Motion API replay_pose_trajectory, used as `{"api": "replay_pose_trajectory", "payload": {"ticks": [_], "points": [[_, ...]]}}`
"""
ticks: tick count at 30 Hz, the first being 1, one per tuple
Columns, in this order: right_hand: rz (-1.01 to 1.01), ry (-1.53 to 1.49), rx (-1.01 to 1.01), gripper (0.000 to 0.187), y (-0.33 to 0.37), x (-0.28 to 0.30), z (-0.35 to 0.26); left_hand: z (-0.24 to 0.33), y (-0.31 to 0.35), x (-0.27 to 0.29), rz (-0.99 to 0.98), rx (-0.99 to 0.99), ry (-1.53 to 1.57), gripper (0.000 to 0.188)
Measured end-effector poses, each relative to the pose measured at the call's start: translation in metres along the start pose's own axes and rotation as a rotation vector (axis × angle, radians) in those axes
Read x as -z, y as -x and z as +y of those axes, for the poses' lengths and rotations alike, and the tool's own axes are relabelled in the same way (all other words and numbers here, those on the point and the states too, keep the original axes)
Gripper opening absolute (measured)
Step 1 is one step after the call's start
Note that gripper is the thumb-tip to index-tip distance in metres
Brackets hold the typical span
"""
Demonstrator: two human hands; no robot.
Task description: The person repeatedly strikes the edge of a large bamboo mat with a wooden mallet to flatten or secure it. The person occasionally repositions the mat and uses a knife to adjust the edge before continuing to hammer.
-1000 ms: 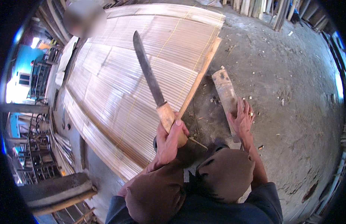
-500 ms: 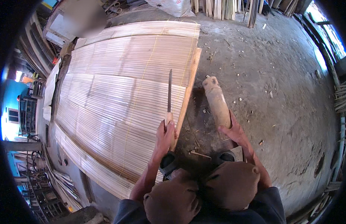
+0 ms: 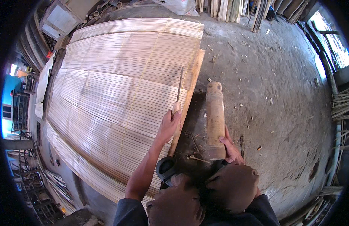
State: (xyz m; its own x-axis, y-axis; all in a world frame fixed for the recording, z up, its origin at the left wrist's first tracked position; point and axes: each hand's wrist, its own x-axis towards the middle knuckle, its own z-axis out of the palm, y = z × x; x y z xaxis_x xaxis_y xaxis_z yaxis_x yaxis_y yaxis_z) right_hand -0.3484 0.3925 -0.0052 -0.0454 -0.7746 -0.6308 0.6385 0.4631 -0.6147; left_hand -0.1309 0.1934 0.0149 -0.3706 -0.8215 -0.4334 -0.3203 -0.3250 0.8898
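My left hand point(image 3: 169, 123) is closed round the pale wooden handle of a knife point(image 3: 180, 86). The long, narrow blade points away from me, above the right part of a large slatted blind point(image 3: 106, 86). Its thin pale strips are joined by yellow cords. In my right hand point(image 3: 231, 150) is a thick bamboo section point(image 3: 215, 116), a light brown cylinder with a ridge near its far end. My fingers wrap the near right side of it, and the thumb lies on top. A gap separates the cylinder from the blind.
A wooden board point(image 3: 191, 88) runs along the blind's right edge. Small chips lie scattered over the concrete floor point(image 3: 283, 113). Bundles of strips point(image 3: 229, 10) and a white sack point(image 3: 181, 5) stand at the back. A dark rod point(image 3: 242, 145) lies right of my right hand.
My left hand and the knife have shifted slightly right and away from me. The bamboo section has swung to point nearly straight ahead, its near end drawn left and toward me.
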Motion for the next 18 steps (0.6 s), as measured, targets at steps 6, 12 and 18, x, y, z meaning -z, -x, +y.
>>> {"api": "replay_pose_trajectory", "payload": {"ticks": [6, 12, 18], "points": [[0.007, -0.138, 0.096, 0.087, -0.013, 0.002, 0.019, 0.016, -0.006, -0.009, 0.049, -0.024, -0.201, 0.05], [-0.022, -0.11, 0.089, 0.086, -0.013, -0.005, 0.032, 0.017, -0.009, -0.011, 0.053, -0.073, -0.338, 0.056], [-0.024, -0.196, -0.041, 0.082, -0.013, 0.0, 0.029, 0.01, -0.01, -0.014, 0.059, -0.043, -0.312, 0.057]]}}
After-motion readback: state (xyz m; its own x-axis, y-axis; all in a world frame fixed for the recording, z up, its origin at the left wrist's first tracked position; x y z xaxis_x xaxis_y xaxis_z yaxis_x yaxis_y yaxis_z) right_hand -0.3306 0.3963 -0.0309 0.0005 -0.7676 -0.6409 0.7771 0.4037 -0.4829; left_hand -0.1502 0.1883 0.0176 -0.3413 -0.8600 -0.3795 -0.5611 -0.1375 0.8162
